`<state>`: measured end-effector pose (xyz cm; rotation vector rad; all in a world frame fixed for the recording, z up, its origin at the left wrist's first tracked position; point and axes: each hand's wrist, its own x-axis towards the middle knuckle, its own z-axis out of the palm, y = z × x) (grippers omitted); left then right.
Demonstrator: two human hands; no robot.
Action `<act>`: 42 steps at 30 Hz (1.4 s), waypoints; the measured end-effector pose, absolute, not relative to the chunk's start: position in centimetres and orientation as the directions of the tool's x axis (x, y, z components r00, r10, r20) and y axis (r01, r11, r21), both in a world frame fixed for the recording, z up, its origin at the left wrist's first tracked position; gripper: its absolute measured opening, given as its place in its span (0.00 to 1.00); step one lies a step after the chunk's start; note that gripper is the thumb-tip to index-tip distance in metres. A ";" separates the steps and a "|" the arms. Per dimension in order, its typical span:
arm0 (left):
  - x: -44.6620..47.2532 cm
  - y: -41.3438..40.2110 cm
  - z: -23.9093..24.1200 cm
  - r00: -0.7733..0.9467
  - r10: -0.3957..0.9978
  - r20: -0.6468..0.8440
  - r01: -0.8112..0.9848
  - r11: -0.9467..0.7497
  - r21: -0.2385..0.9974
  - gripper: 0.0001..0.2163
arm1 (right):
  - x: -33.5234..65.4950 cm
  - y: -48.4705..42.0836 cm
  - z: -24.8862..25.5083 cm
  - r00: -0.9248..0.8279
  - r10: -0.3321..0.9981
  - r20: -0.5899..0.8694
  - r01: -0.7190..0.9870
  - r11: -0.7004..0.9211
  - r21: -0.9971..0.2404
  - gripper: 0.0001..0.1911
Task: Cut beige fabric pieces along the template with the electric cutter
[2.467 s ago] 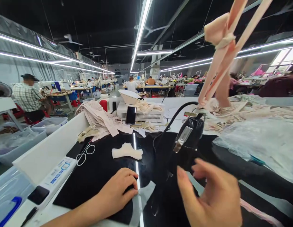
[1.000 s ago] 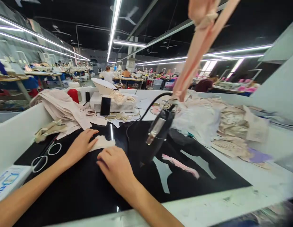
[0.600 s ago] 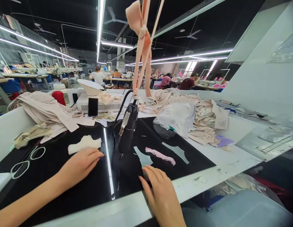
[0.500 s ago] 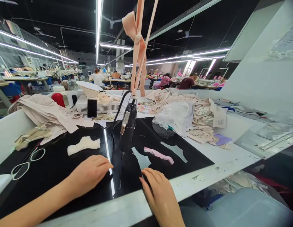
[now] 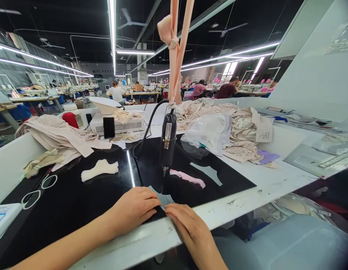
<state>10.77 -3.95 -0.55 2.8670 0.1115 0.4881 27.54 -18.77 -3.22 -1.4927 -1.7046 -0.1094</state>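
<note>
Touching left hand (image 5: 137,206) and right hand (image 5: 191,227), grip unclear, lies a curved grey-blue piece (image 5: 163,198)

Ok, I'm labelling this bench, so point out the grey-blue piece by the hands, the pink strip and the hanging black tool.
Grey-blue piece (image 5: 164,199): head view, middle of its uncovered part.
Pink strip (image 5: 188,177): head view, about halfway along.
Black tool (image 5: 168,152): head view, lower body.
</note>
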 end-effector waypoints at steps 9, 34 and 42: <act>7.2 -3.4 -0.1 0.931 0.207 0.301 0.185 -0.978 0.101 0.15 | 28.3 -19.5 -2.5 0.459 0.768 0.448 0.619 0.085 -0.781 0.12; 4.5 -3.7 2.2 0.713 0.583 -0.390 0.290 0.261 0.921 0.20 | 24.1 -15.1 -1.5 -0.095 0.778 0.621 0.474 0.584 -0.660 0.10; 1.5 -1.2 -0.5 0.683 0.723 -0.101 0.601 -0.478 0.641 0.13 | 23.6 -14.2 -2.2 -0.068 0.827 0.559 0.687 0.445 -0.575 0.09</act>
